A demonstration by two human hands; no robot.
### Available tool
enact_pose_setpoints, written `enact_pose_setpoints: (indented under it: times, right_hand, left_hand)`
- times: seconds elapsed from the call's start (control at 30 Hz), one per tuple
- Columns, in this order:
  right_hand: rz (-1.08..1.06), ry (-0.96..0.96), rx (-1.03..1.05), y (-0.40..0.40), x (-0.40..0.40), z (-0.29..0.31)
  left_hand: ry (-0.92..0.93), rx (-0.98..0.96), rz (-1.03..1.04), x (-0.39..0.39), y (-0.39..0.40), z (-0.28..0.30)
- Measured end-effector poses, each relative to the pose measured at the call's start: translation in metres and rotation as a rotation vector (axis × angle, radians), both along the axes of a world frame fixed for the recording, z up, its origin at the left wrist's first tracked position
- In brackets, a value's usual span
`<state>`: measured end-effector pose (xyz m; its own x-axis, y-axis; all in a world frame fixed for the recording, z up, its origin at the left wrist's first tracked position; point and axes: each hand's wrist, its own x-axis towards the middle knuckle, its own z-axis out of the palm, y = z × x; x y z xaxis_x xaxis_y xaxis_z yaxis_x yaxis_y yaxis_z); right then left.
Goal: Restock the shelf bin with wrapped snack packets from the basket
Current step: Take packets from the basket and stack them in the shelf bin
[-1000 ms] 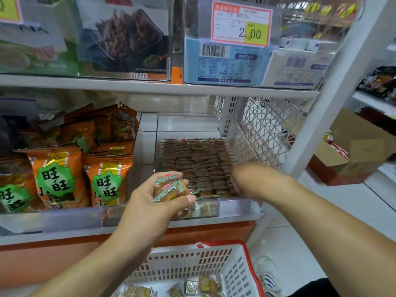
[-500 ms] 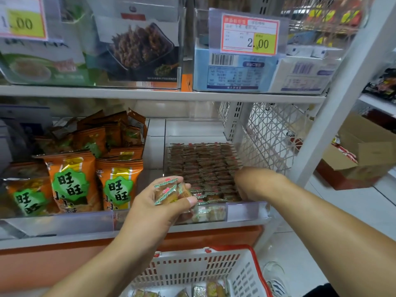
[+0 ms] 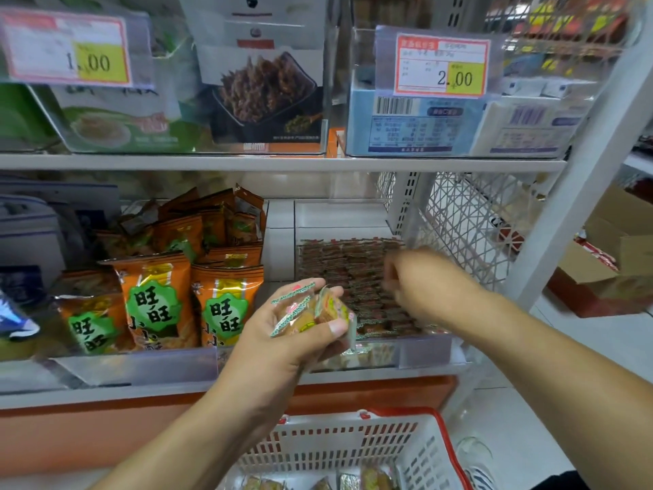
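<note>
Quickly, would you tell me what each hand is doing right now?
Left hand: holding a few wrapped snack packets.
Right hand: over the shelf bin, blurred; cannot tell.

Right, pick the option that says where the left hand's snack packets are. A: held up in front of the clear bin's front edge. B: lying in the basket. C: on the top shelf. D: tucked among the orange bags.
A: the left hand grips a few snack packets in front of the shelf bin, above the basket.

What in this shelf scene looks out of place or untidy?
The orange snack bags left of the shelf bin lean unevenly, the rear ones crumpled. The bin's wrapped packets lie in neat rows.
</note>
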<state>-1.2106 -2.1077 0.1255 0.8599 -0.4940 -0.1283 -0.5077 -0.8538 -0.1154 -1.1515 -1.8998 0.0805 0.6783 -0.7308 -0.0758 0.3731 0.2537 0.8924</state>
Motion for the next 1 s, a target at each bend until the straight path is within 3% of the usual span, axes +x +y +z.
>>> enact_pose_setpoints:
  times: [0.07, 0.1, 0.17, 0.23, 0.3, 0.4, 0.5, 0.63, 0.77, 0.9, 1.0]
  right_hand:
    - [-0.073, -0.317, 0.776, 0.025, -0.013, 0.005]
    - [-0.076, -0.347, 1.121, 0.035, -0.021, 0.004]
    - [-0.04, -0.303, 1.479, 0.051, -0.034, 0.0]
    - [-0.055, -0.388, 1.576, 0.057, -0.039, -0.007]
    - [-0.121, -0.564, 1.541, 0.058, -0.039, -0.009]
    - [-0.121, -0.705, 1.39, 0.052, -0.043, -0.011]
    - [0.015, -0.611, 1.289, 0.045, -0.048, -0.009]
    - [0.213, -0.482, 1.191, 0.046, -0.05, -0.006]
    - [0.194, -0.464, 1.043, 0.047, -0.048, -0.012]
    - [0.222, -0.427, 0.895, 0.043, -0.047, -0.011]
    - [0.286, -0.351, 0.748, 0.041, -0.046, -0.012]
  left_hand:
    - [0.007, -0.019, -0.01, 0.001, 0.001, 0.0]
    - [-0.003, -0.026, -0.009, 0.0, 0.001, 0.0]
    - [-0.091, -0.006, 0.002, 0.0, 0.002, 0.0]
    - [-0.235, 0.069, 0.002, 0.0, 0.005, 0.0]
    - [-0.297, 0.163, 0.007, 0.0, 0.007, 0.0]
    - [-0.094, 0.264, 0.105, 0.0, 0.006, 0.002]
    - [0.207, 0.286, 0.084, 0.0, 0.003, 0.011]
    - [0.404, 0.2, -0.017, 0.004, 0.006, 0.019]
    - [0.321, 0.171, -0.16, 0.0, 0.006, 0.017]
    - [0.071, 0.24, -0.176, -0.006, 0.002, 0.01]
    - [-0.01, 0.277, -0.155, -0.007, 0.001, 0.008]
